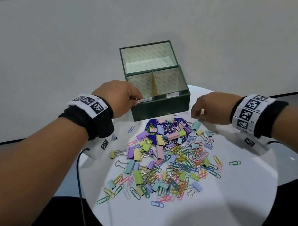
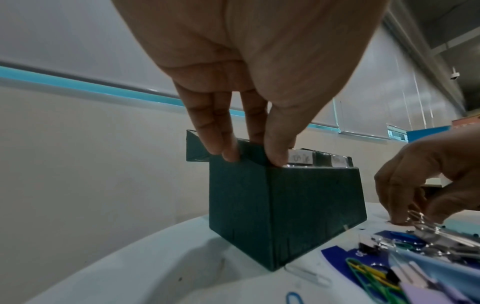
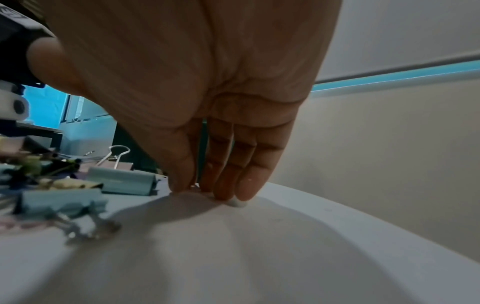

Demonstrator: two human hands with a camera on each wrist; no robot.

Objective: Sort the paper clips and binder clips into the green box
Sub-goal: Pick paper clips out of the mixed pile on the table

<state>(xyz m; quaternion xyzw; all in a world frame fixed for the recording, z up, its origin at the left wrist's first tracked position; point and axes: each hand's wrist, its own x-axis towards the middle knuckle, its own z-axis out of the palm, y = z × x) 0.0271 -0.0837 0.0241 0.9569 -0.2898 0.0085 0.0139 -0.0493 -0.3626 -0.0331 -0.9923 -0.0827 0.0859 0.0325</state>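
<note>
The dark green lidded cardboard box (image 1: 160, 104), gripped by the left hand (image 1: 120, 97), is seen empty; the pastel clip pile (image 1: 166, 158) remains unsorted on the white round tabletop (image 1: 251, 184), while the right hand's (image 1: 211, 108) hold cannot be told.

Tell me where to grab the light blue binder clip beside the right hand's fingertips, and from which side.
Probably pinch the light blue binder clip across its two flat painted faces, coming from above. It lies on the table at the pile's edge, its wire handles thin and snag-prone. The right hand is already beside it.
</note>
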